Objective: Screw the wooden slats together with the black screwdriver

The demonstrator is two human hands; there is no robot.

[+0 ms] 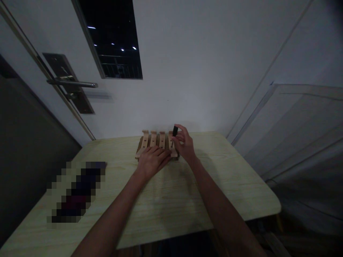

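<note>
My right hand (185, 144) grips a screwdriver (175, 131) by its black handle. The screwdriver stands nearly upright, tilted a little, and its thin shaft points down at the rightmost of several light wooden hook pieces (145, 138). Whether the tip sits in a screw there is too small to tell. The hook pieces lie side by side on a brown backing board (139, 144), each with dark round spots along it. My left hand (152, 160) rests flat over the near part of the pieces, fingers stretched to the right, hiding part of them.
The pale wooden table (227, 192) reaches back to a white door (187, 71). A pixelated dark item (83, 185) lies on the table's left side. On the left the door has a metal handle (75, 83) and a dark window pane (112, 35).
</note>
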